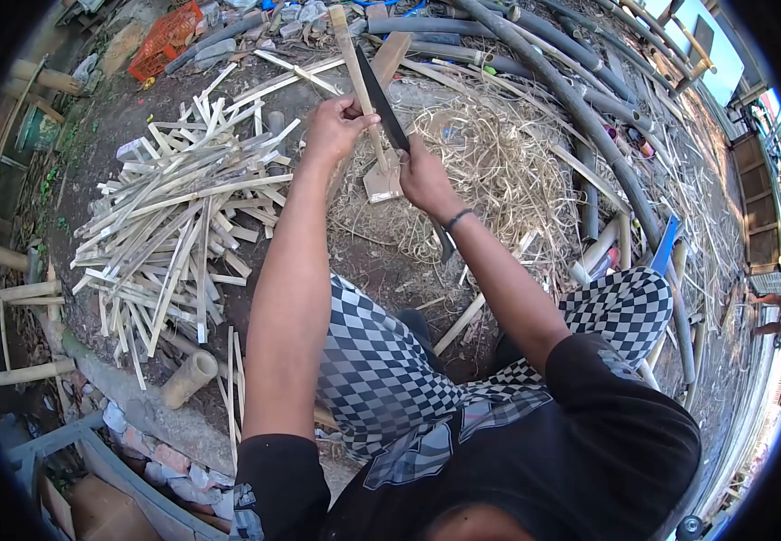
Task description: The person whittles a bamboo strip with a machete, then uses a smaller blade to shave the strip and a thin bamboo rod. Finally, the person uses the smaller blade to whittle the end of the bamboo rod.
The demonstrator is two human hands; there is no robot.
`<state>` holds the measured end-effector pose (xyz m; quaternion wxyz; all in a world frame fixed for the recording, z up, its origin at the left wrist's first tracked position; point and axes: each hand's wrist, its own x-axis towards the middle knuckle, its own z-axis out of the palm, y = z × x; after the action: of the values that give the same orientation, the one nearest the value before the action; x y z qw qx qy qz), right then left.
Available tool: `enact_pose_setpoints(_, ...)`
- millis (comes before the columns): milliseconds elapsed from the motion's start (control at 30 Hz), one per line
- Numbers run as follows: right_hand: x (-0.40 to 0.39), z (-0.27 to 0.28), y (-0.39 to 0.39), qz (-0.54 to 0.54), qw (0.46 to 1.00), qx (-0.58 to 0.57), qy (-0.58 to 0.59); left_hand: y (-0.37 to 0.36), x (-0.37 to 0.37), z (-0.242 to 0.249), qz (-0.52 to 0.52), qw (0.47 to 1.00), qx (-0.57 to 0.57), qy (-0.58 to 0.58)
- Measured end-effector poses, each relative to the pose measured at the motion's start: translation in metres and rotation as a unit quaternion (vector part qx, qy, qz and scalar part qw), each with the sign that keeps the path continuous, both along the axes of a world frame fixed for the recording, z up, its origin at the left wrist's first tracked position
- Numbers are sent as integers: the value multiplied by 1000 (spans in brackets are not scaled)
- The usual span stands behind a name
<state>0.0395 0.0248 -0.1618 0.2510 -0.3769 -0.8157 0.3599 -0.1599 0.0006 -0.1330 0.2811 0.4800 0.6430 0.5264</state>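
Observation:
My left hand point(336, 132) pinches a pale bamboo strip point(352, 56) partway along its length, the strip pointing away from me. My right hand point(427, 178) is closed round the handle of a long dark-bladed machete point(379, 97), whose curved handle end shows below my wrist. The blade lies alongside the strip, close to its right side. Beneath them is a wooden board point(381, 187), and the strip's near end overlaps it in this view. Thin curled bamboo shavings point(490, 171) lie heaped around the board and to the right.
A big pile of split bamboo strips point(174, 216) is on the left, with a short bamboo tube point(190, 379) nearby. Long dark bamboo poles point(589, 108) curve along the right. An orange crate point(165, 41) stands at the far left, and a blue saw blade point(666, 245) beside my right knee.

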Motion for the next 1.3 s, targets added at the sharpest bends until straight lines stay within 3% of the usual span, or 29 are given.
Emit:
enact_pose_setpoints(67,-18,8,-1,-31,997,-38,-52,-3,12,16,1,998,-24,61)
enact_pose_setpoints(133,-30,-27,-4,-50,998,-36,-32,-5,20,24,36,993,-24,109)
enact_pose_setpoints(267,-28,-54,2,-47,996,-64,-36,-4,18,19,71,991,6,114)
enact_pose_setpoints(400,-33,-18,-6,-57,997,-56,-11,2,13,12,58,988,15,144)
enact_pose_setpoints(500,-42,-70,-10,-94,991,-90,-38,1,3,8,80,984,-6,162)
enact_pose_setpoints(567,-45,-85,14,-60,996,-58,-17,0,-4,15,96,979,-12,178)
enact_pose_setpoints(633,-42,-73,20,-1,998,-2,-62,-2,-8,6,90,994,-31,53)
enact_pose_setpoints(700,-40,-59,13,6,998,-18,-58,-4,-2,9,78,995,-42,40)
enact_pose_setpoints(767,-37,-48,-5,-41,993,-89,-66,-9,7,22,83,974,-45,204)
enact_pose_setpoints(833,-33,-141,-3,-70,995,-52,-42,-6,4,18,84,978,-49,183)
enact_pose_setpoints(900,-21,-185,11,-73,990,12,-118,5,-9,-4,70,995,-45,63)
enact_pose_setpoints(967,-14,-144,19,-32,981,-39,-186,11,-1,-1,58,997,-28,46)
enact_pose_setpoints(1033,-13,-118,11,-30,991,-54,-122,6,13,17,73,987,-39,134)
enact_pose_setpoints(1067,-13,-98,0,-41,994,-57,-81,8,11,14,68,989,-37,126)
enact_pose_setpoints(1133,-10,-130,-10,-45,990,-72,-114,10,3,9,76,990,-43,112)
enact_pose_setpoints(1200,1,-206,-10,-52,983,-70,-163,9,1,3,79,991,-44,100)
enact_pose_setpoints(1300,9,-164,-7,-44,958,-140,-247,4,-8,9,85,992,-43,83)
